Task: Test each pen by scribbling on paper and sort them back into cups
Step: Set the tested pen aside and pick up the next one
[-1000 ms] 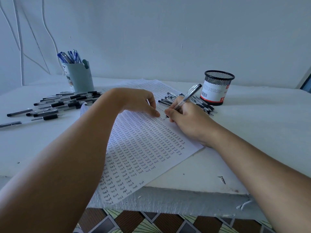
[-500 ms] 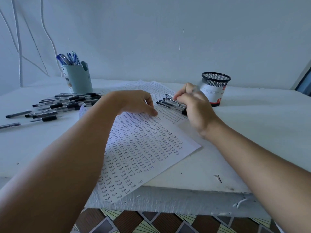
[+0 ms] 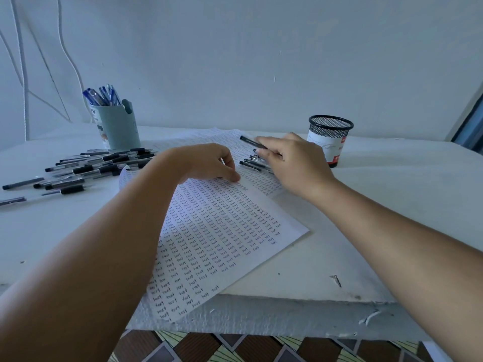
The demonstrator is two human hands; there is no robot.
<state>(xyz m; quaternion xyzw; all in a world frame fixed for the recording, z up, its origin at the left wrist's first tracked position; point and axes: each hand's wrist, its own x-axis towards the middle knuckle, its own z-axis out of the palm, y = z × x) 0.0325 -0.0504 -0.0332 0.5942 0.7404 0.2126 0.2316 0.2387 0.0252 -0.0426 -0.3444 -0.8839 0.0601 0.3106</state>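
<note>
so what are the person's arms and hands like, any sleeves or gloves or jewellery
Both forearms are bare as far as the frame shows: no sleeves in view. The left hand and right hand wear no gloves, and no watch, bracelet or ring shows. The fingers look bare; nails too small to judge.

Her left hand (image 3: pixel 209 163) presses the paper (image 3: pixel 222 231) flat on the counter (image 3: pixel 379 205), while her right hand (image 3: pixel 292 163) pinches a black pen (image 3: pixel 252 142) above the small pile (image 3: pixel 252 164).

Pale wall (image 3: pixel 261 61) w/ cords (image 3: pixel 23 74), white table (image 3: pixel 392 205), patterned tile floor (image 3: pixel 235 347).
</note>
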